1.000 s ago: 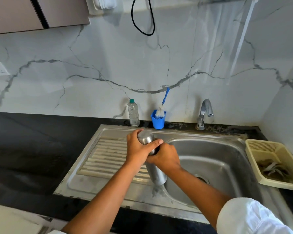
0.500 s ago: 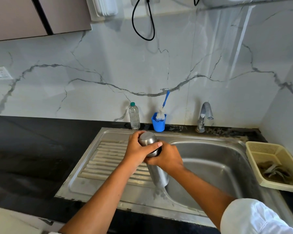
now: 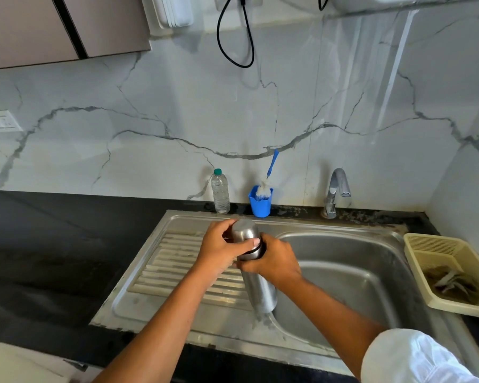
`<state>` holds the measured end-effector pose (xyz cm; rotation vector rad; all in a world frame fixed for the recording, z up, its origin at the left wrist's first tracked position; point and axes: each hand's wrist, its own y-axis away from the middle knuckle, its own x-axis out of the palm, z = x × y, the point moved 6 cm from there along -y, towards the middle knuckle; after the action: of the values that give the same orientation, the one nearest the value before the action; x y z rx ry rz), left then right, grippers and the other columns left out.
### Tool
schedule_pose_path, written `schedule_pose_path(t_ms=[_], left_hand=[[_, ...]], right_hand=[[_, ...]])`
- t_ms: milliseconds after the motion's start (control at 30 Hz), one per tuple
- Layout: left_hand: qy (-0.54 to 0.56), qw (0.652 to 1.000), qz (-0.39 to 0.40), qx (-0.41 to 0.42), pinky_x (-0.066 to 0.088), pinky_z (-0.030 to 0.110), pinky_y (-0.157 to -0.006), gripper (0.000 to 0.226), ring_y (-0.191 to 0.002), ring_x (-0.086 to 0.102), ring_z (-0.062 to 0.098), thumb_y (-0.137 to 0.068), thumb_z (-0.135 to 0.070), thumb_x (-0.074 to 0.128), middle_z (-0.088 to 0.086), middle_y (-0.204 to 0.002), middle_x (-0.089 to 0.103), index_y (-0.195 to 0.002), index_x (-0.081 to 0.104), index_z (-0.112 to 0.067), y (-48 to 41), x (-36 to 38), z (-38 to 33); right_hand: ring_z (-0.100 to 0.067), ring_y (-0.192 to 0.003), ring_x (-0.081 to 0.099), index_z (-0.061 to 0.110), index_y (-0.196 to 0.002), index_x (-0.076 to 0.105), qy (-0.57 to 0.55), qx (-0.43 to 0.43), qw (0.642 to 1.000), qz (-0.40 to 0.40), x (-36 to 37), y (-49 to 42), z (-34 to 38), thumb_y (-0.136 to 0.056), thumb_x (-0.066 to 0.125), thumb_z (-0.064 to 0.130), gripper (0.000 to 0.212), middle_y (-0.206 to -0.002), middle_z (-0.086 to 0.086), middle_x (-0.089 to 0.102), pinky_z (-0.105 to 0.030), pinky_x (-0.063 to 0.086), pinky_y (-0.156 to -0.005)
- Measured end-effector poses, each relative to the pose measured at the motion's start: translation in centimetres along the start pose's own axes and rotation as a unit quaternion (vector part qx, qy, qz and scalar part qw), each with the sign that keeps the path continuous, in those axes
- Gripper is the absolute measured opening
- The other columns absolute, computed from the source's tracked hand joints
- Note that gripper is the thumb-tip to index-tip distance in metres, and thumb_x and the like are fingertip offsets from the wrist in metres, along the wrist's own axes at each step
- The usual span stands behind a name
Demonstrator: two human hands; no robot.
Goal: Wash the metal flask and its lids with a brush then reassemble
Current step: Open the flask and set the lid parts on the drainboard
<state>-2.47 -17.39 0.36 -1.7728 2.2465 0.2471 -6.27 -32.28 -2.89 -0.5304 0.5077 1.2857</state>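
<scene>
Metal flask [image 3: 260, 288]: stands nearly upright, top leaning slightly to the far left, with its base at the ridge between the ribbed draining board [image 3: 174, 261] and the sink basin [image 3: 351, 275]. Contact between base and steel cannot be confirmed. The steel cap [image 3: 244, 233] is seated on the flask, and a dark band shows at the join.

Left hand [image 3: 219, 251]: closed round the cap from the left, thumb laid across its near face and fingers curled behind it.

Right hand [image 3: 275, 262]: wrapped round the flask body just below the cap, from the right. The two hands touch. A white sleeve [image 3: 409, 357] covers the right upper arm.

Bottle brush [image 3: 270, 172]: blue handle, white bristles down in a blue cup [image 3: 260, 207] on the far rim of the sink, well apart from the flask.

Also noted: a clear plastic bottle [image 3: 220, 193] with a green top just left of the cup; a tap [image 3: 336, 189] to the far right of the cup; and a beige basket [image 3: 426, 244] on the black counter [image 3: 53, 244], right of the basin, holding dark scraps.
</scene>
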Motion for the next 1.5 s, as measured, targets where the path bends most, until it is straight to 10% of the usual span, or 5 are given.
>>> schedule_pose_path(t_ms=[233,933,1133,1267,1500], left_hand=[[0.121,0.979,-0.165,-0.005,0.050,0.020,-0.073,0.046,-0.093,0.068,0.012,-0.080,-0.039,0.087,-0.003,-0.106,0.066,-0.110,0.056,-0.025,-0.4,-2.5,-2.1],[-0.278,0.958,-0.015,-0.076,0.053,0.037,-0.088,0.052,-0.104,0.064,0.028,-0.067,-0.019,0.094,0.005,-0.109,0.064,-0.110,0.066,-0.013,-2.5,0.5,18.9],[-0.329,0.937,0.080,-0.086,0.029,0.039,-0.122,0.126,-0.152,0.021,0.031,-0.064,-0.042,0.097,0.010,-0.163,0.023,-0.161,0.024,-0.010,-1.9,1.3,16.7],[-0.193,0.968,0.159,-0.033,0.032,0.045,-0.123,0.141,-0.152,0.022,0.021,-0.052,-0.048,0.100,-0.002,-0.165,0.017,-0.162,0.014,-0.029,-1.0,2.7,12.3],[0.095,0.995,0.027,-0.001,0.061,0.038,-0.090,0.077,-0.111,0.072,0.019,-0.070,-0.002,0.088,-0.001,-0.117,0.073,-0.133,0.050,-0.025,0.0,4.6,5.8]], right_hand=[[-0.002,-0.087,0.067,0.038,-0.112,0.060,0.039,-0.012,0.999,0.006,0.8,0.1,-0.5,-0.047,0.077,0.078,0.078,-0.092,0.017,0.071,-0.032,0.061,-0.079],[0.004,-0.090,0.064,0.033,-0.120,0.062,-0.026,0.001,0.999,0.025,1.0,-0.1,-1.9,-0.057,0.093,0.056,0.074,-0.095,0.021,0.068,-0.015,0.051,-0.079],[0.004,-0.089,0.064,0.033,-0.117,0.061,-0.022,0.008,1.000,0.018,0.6,-0.9,-1.8,-0.050,0.088,0.066,0.080,-0.094,0.020,0.069,-0.019,0.055,-0.079],[0.001,-0.092,0.066,0.031,-0.124,0.058,-0.021,-0.008,1.000,0.009,-0.2,-1.7,-1.0,-0.054,0.090,0.062,0.082,-0.097,0.018,0.071,-0.024,0.057,-0.081],[-0.006,-0.095,0.067,0.035,-0.119,0.057,-0.035,-0.055,0.998,0.023,-1.4,-2.3,2.4,-0.061,0.078,0.078,0.076,-0.100,0.015,0.070,-0.031,0.057,-0.082]])
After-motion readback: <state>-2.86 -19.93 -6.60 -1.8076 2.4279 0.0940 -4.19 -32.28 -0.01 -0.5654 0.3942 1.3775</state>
